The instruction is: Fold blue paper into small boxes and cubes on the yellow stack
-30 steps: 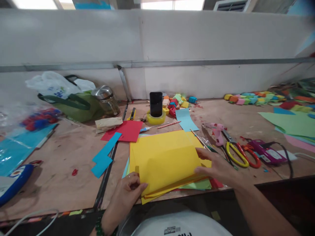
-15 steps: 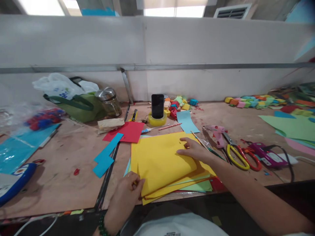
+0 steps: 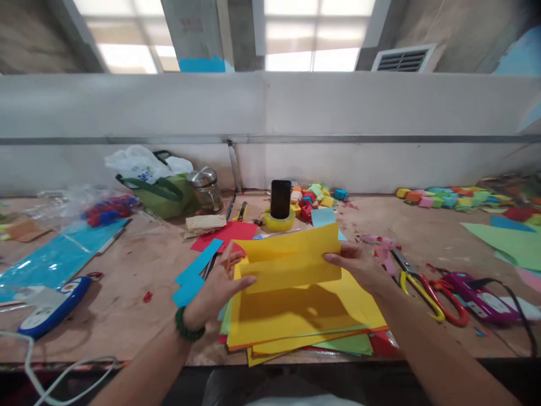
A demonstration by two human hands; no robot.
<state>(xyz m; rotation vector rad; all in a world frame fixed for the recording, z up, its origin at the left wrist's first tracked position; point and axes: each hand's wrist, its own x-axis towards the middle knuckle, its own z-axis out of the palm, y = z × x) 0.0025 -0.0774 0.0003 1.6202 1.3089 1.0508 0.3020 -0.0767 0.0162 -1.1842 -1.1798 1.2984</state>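
Note:
A sheet of yellow paper (image 3: 291, 270), bent over on itself, is raised above a stack of coloured paper (image 3: 296, 321) at the table's front edge. My left hand (image 3: 222, 279) holds its left end, thumb on the near face and fingers behind. At the right end, my right hand (image 3: 353, 262) pinches the sheet between thumb and fingers. The sheet casts a shadow on the yellow sheets below. Green and red edges show beneath them.
Right of the stack lie scissors (image 3: 422, 290), a pink glue gun (image 3: 384, 251) and a purple device (image 3: 482, 296). Blue paper strips (image 3: 196, 273) and red paper (image 3: 228, 234) are at left. Behind stand a phone (image 3: 280, 200) in a tape roll, folded paper pieces (image 3: 310, 197) and a glass jar (image 3: 207, 189).
The yellow sheet has come up off the stack, bent over. My left hand has moved up from the stack's near left corner to the sheet's left end. The view has tilted upward.

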